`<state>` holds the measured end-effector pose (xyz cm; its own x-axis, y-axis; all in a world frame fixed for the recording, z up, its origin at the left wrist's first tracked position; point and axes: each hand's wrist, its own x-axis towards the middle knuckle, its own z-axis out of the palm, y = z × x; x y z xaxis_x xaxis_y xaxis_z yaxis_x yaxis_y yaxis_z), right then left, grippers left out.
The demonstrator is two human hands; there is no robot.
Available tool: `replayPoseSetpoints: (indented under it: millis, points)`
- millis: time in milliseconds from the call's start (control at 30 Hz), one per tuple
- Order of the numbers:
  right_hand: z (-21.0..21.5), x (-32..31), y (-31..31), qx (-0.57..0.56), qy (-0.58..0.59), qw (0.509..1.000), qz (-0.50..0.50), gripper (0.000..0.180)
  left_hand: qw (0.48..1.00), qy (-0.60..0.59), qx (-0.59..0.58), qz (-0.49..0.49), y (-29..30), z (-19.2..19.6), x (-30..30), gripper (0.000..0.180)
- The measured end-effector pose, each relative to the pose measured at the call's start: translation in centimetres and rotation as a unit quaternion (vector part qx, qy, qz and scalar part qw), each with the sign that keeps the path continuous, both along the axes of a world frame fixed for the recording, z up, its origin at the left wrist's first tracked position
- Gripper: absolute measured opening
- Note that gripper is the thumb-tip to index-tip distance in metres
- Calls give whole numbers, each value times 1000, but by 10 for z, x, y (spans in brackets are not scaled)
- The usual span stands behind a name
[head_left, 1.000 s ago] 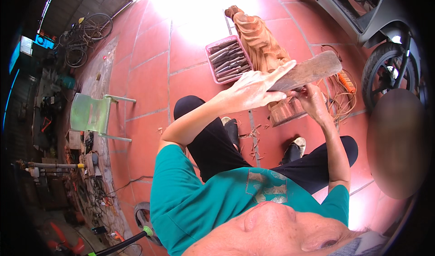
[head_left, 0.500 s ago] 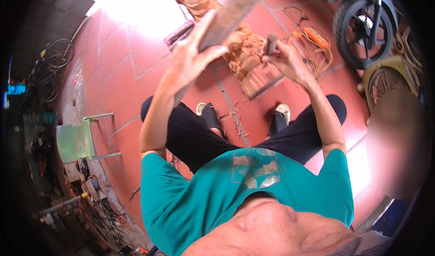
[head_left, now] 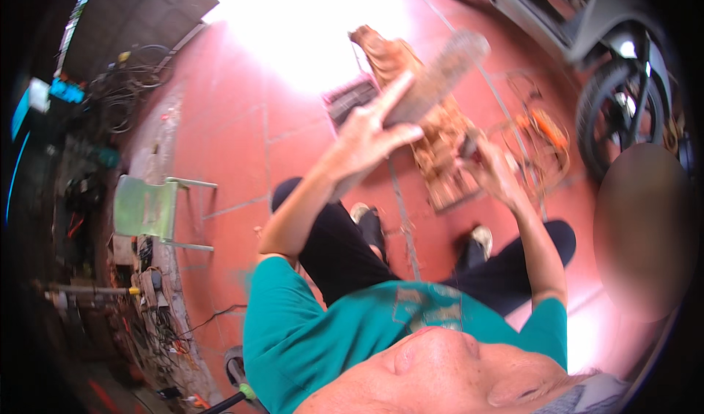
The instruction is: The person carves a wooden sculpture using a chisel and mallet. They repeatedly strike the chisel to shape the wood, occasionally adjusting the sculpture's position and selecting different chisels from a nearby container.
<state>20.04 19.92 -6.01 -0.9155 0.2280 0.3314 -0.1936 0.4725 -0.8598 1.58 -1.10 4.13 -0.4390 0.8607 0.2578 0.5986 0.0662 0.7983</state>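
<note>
My left hand [head_left: 367, 139] grips a long grey-brown wooden bar [head_left: 440, 73] with a rounded end, between thumb and fingers. The bar slants up to the right and is blurred. My right hand [head_left: 495, 168] is closed around a short stick-like tool [head_left: 467, 147], only its dark end showing; its kind I cannot make out. Under and between both hands lies a brown wood carving [head_left: 389, 55] with a rippled surface and a block-like near end. My right hand is close to that near end.
A pink-rimmed dark crate [head_left: 350, 100] is left of the carving. An orange power tool [head_left: 548, 128] with coiled cord lies to the right, near a parked motorbike [head_left: 620, 110]. A green chair [head_left: 145, 207] stands left on red tiles, by cluttered tools and cables along the wall.
The view has swung, so the scene sits lower and further right. My left hand still grips the wooden bar, and my right hand still holds the short tool near the carving.
</note>
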Motion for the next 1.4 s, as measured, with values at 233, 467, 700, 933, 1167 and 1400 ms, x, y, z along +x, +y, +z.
replayPoseSetpoints:
  millis: [233, 467, 700, 933, 1167, 1400]
  points:
    - [-2, -4, -9, 23, -40, 999, 19, 26, 999, 8, -16, -36, -1, -1, -2, 87]
    - [-2, 0, -5, 84, -31, 996, 20, 30, 999, -3, -10, -39, 7, -5, -3, 83]
    - [-3, 3, 6, 118, 46, 992, 8, 28, 999, -20, -21, -31, 7, 1, 1, 86]
    - [3, 4, -6, 24, -19, 999, 22, 22, 994, -87, -53, -29, 4, 9, 7, 85]
    - [10, -2, 6, -71, -48, 996, 5, 30, 964, -264, -20, 16, -4, 8, 7, 82]
    - [9, 1, 19, -93, -70, 993, 2, 29, 962, -270, 32, 8, -8, 1, 3, 73]
